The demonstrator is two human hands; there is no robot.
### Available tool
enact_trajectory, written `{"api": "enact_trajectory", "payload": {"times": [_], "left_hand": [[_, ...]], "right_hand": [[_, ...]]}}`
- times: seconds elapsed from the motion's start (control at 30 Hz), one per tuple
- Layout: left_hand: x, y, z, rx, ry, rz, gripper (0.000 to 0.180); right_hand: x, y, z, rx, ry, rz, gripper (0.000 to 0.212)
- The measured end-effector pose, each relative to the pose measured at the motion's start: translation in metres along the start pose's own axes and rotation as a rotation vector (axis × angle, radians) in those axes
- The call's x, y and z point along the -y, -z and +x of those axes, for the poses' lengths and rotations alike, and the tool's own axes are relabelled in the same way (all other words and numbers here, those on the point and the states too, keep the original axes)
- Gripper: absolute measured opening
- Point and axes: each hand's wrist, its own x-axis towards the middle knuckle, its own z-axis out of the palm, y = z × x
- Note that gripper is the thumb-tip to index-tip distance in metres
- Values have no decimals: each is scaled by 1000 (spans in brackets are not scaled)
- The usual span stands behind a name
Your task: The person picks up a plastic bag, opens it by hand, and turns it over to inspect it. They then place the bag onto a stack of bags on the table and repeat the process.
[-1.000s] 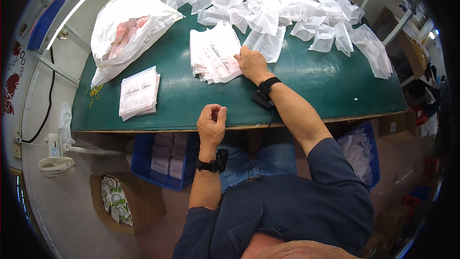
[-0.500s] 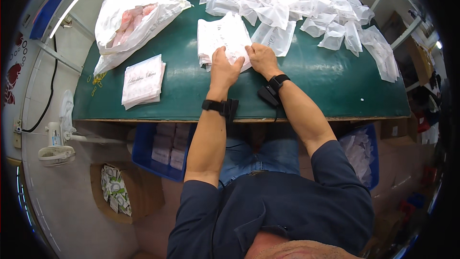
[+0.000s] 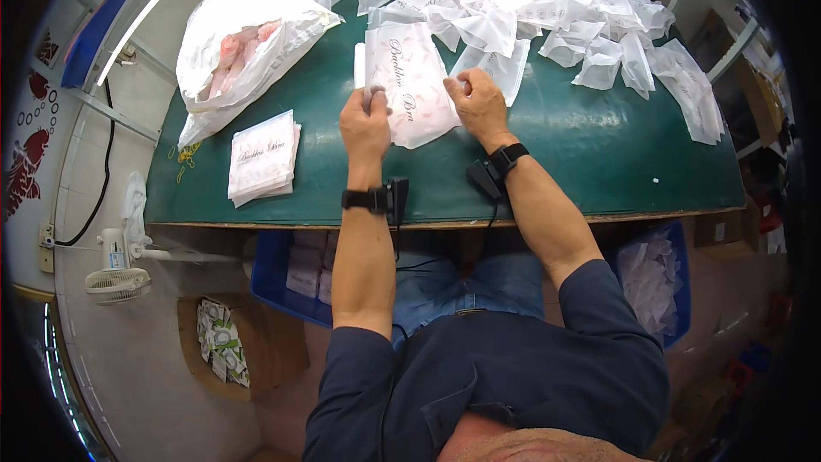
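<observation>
A frosted plastic bag (image 3: 415,86) with a pale pink pattern and dark lettering lies spread in front of me, its printed face up. Along its left edge runs a narrow white folded strip. My left hand (image 3: 366,127) is closed around that left edge, near its lower end. Curled at the opposite edge is my right hand (image 3: 481,107), thumb and forefinger drawn together; whether the film is pinched between them is hidden. Another frosted bag (image 3: 505,69) lies flat just beyond the right hand. Each wrist wears a black strap with a small device.
Many loose frosted bags (image 3: 522,0) heap along the table's far side. At left are a large white sack (image 3: 256,0) holding pink items, a neat bag stack (image 3: 261,158) and yellow rubber bands (image 3: 186,154). Blue bins (image 3: 267,270) and a carton (image 3: 282,351) stand below the green table (image 3: 590,171).
The bag between my hands now shows wider, its printed face turned up. My left hand has shifted left and lower to the bag's left edge; the right has moved slightly right.
</observation>
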Motion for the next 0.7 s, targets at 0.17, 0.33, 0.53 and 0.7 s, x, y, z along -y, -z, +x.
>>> {"api": "enact_trajectory", "payload": {"times": [0.17,0.33,0.53,0.7], "left_hand": [[-22,20,-54,105,57,-178,18],[-19,29,-85,214,156,-470,17],[-20,31,-103,187,264,-575,16],[-5,37,-116,302,242,-546,16]], "right_hand": [[26,31,-4,238,-98,564,34],[41,56,-34,715,-367,933,27],[50,64,-68,732,-343,829,23],[57,68,-83,711,-398,975,23]]}}
